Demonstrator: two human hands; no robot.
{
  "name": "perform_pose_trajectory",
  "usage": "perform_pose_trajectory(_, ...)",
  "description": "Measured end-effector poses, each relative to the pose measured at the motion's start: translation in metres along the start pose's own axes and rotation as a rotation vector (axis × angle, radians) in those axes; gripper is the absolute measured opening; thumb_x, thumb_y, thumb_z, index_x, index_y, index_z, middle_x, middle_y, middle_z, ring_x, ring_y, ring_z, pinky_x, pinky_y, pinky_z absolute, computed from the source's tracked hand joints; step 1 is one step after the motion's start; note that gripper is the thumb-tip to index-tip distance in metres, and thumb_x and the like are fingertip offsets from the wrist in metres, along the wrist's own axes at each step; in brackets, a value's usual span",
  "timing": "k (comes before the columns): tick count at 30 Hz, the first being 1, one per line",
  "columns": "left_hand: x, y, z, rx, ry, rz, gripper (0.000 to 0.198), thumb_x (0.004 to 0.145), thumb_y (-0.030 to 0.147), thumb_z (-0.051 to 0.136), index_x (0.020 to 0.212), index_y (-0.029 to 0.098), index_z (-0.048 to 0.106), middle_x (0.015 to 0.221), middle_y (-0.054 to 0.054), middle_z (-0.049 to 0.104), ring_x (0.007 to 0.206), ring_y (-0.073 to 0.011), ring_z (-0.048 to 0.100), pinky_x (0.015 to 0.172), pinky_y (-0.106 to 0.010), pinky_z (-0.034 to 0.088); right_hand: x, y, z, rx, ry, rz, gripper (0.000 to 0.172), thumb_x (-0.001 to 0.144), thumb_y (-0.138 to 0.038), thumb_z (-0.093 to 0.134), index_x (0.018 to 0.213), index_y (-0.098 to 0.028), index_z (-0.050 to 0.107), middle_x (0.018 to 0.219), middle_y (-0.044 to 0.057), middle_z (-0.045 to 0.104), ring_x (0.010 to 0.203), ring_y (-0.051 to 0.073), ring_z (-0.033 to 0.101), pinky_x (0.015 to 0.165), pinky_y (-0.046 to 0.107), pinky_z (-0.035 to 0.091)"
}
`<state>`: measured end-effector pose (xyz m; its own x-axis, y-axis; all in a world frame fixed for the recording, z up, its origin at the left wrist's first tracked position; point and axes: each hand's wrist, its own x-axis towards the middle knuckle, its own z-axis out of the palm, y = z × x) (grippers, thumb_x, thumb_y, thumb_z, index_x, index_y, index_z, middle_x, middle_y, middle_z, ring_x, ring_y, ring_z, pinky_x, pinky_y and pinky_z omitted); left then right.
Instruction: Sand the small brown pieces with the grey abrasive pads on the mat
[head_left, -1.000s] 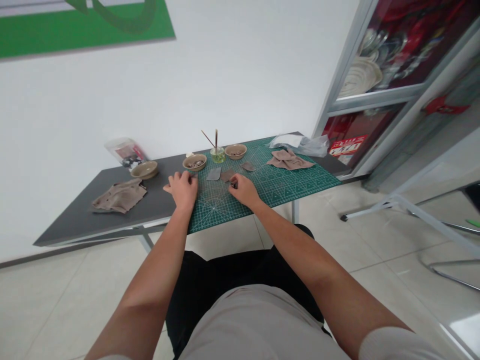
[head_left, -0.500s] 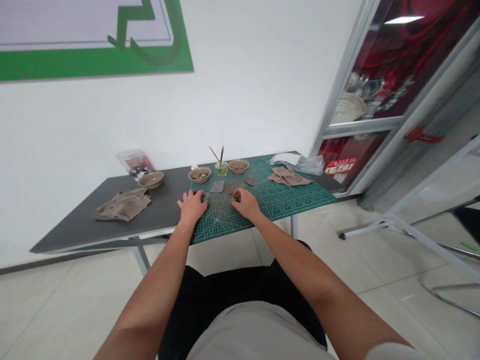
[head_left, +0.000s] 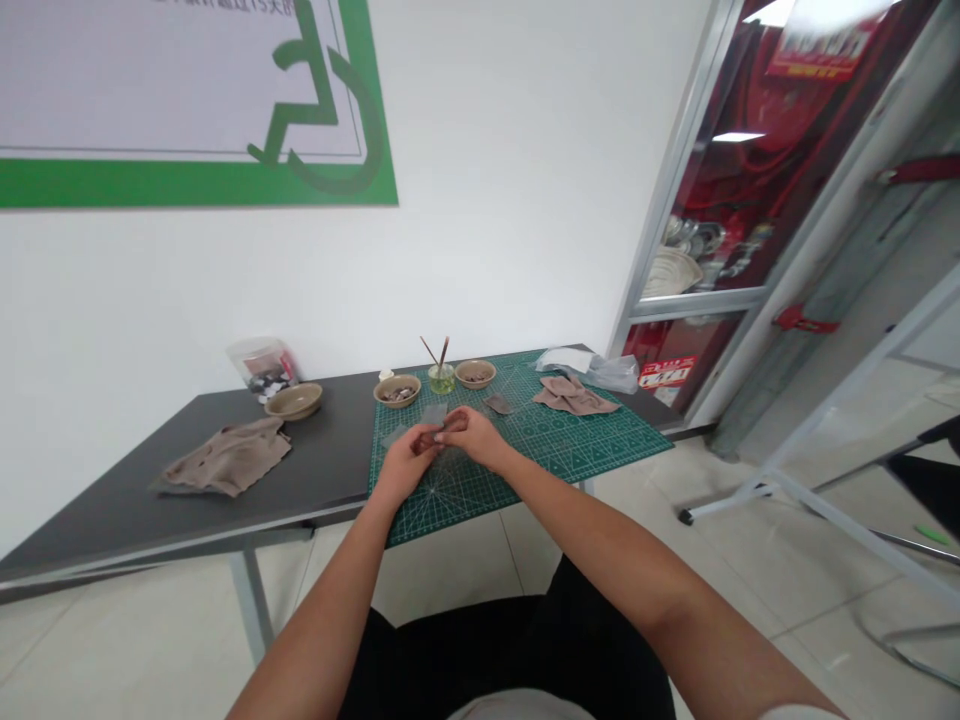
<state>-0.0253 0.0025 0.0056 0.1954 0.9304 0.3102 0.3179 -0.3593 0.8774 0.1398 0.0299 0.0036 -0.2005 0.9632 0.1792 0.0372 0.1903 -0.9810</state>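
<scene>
Backing onto a white wall [head_left: 510, 230], a long dark table [head_left: 341, 435] runs across the view. A green gridded cutting mat [head_left: 555, 450] covers its right part; near corner of mat reaches past the table's front edge. Bare dark tabletop shows left of the mat. Open grid runs from the hands to the mat's right side.

Both forearms come in from below and converge over the mat's left half. Left hand [head_left: 409, 458] low, fingers curled inward; right hand [head_left: 474, 438] bent in to meet it. Fingertips of the two touch or nearly so, closed to a pinch; whether anything is held, and what, cannot tell at this size.

Left on the tabletop: crumpled brown cloth [head_left: 232, 455]. Far right of mat: second brown cloth [head_left: 574, 395], clear plastic bag [head_left: 619, 374] behind it. Clear tub [head_left: 259, 360] beside left bowl [head_left: 289, 412]. Beyond the hands, in the way of a far reach: middle bowl [head_left: 397, 404] and right bowl [head_left: 475, 386], both with small bits, glass jar [head_left: 441, 380] between, two thin sticks [head_left: 444, 350] leaning in it. Smallest: grey flat piece [head_left: 435, 412] just beyond the fingers, brownish piece [head_left: 498, 404] to their right.
</scene>
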Motion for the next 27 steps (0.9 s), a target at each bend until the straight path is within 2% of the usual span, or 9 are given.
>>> perform_pose_trajectory(3,0.000,-0.004,-0.002,-0.035,0.047,-0.030,0.023,0.071,0.037,0.068,0.088,0.021,0.065,0.072,0.001,0.062,0.068,-0.0157,0.056,0.067,-0.028,0.045,0.009,-0.014,-0.005,-0.134,-0.117,0.005,0.029,0.069,-0.025,0.079,0.089,-0.020,0.058,0.067,-0.002,0.068,0.064,0.016,0.066,0.066,0.028,0.051)
perform_pose_trajectory(5,-0.001,-0.006,-0.002,-0.067,0.070,-0.047,0.021,0.071,0.038,0.068,0.083,0.021,0.062,0.069,0.002,0.059,0.065,-0.0141,0.054,0.064,-0.026,0.043,0.025,-0.026,-0.016,-0.351,-0.091,-0.046,0.026,0.075,-0.036,0.076,0.089,-0.020,0.060,0.066,-0.001,0.067,0.064,0.017,0.065,0.066,0.029,0.051)
perform_pose_trajectory(8,-0.001,-0.009,-0.001,-0.109,0.097,-0.077,0.022,0.069,0.037,0.070,0.081,0.022,0.060,0.066,0.004,0.055,0.062,-0.0129,0.051,0.062,-0.025,0.041,0.064,-0.040,-0.037,-0.633,0.302,-0.112,0.033,0.079,-0.046,0.070,0.096,-0.019,0.061,0.084,0.007,0.071,0.083,0.021,0.067,0.077,0.033,0.050)
perform_pose_trajectory(10,-0.001,-0.011,-0.001,-0.121,0.094,-0.098,0.021,0.066,0.034,0.071,0.078,0.021,0.059,0.066,0.004,0.055,0.062,-0.0125,0.051,0.062,-0.025,0.041,0.094,-0.041,-0.048,-0.667,0.438,-0.023,0.056,0.073,-0.047,0.076,0.114,-0.015,0.057,0.095,0.011,0.070,0.091,0.023,0.067,0.081,0.034,0.050)
perform_pose_trajectory(13,0.000,-0.013,-0.001,-0.158,0.083,-0.139,0.022,0.062,0.030,0.073,0.075,0.021,0.057,0.064,0.005,0.053,0.060,-0.0120,0.050,0.060,-0.025,0.040,0.132,-0.035,-0.052,-0.698,0.358,0.021,0.076,0.067,-0.046,0.080,0.129,-0.013,0.050,0.097,0.011,0.070,0.089,0.022,0.067,0.082,0.033,0.049)
perform_pose_trajectory(16,0.000,-0.015,-0.003,-0.218,0.114,-0.146,0.023,0.060,0.028,0.073,0.073,0.021,0.056,0.063,0.005,0.053,0.060,-0.0122,0.049,0.059,-0.024,0.040,0.154,-0.028,-0.044,-0.693,0.247,-0.046,0.056,0.080,-0.044,0.069,0.127,-0.017,0.056,0.094,0.007,0.071,0.083,0.019,0.067,0.080,0.031,0.049)
perform_pose_trajectory(19,-0.001,-0.016,-0.003,-0.263,0.134,-0.134,0.022,0.059,0.026,0.073,0.076,0.022,0.060,0.065,0.004,0.054,0.062,-0.0124,0.051,0.061,-0.025,0.041,0.166,-0.026,-0.033,-0.740,0.232,-0.073,0.027,0.092,-0.036,0.055,0.107,-0.017,0.069,0.095,0.008,0.072,0.089,0.018,0.067,0.083,0.029,0.048)
perform_pose_trajectory(23,0.000,-0.020,-0.003,-0.314,0.120,-0.172,0.018,0.059,0.024,0.073,0.075,0.022,0.065,0.065,0.003,0.058,0.062,-0.0132,0.055,0.062,-0.026,0.045,0.172,-0.030,-0.027,-0.796,0.186,-0.051,0.024,0.093,-0.033,0.055,0.088,-0.016,0.072,0.089,0.010,0.074,0.090,0.021,0.069,0.084,0.030,0.048)
perform_pose_trajectory(27,0.001,-0.024,-0.003,-0.367,0.138,-0.136,0.011,0.060,0.025,0.073,0.065,0.021,0.064,0.080,-0.002,0.070,0.078,-0.0175,0.064,0.075,-0.032,0.052,0.173,-0.042,-0.033,-0.873,0.224,-0.097,0.030,0.095,-0.036,0.053,0.086,-0.014,0.071,0.090,0.016,0.073,0.095,0.026,0.069,0.087,0.033,0.047)
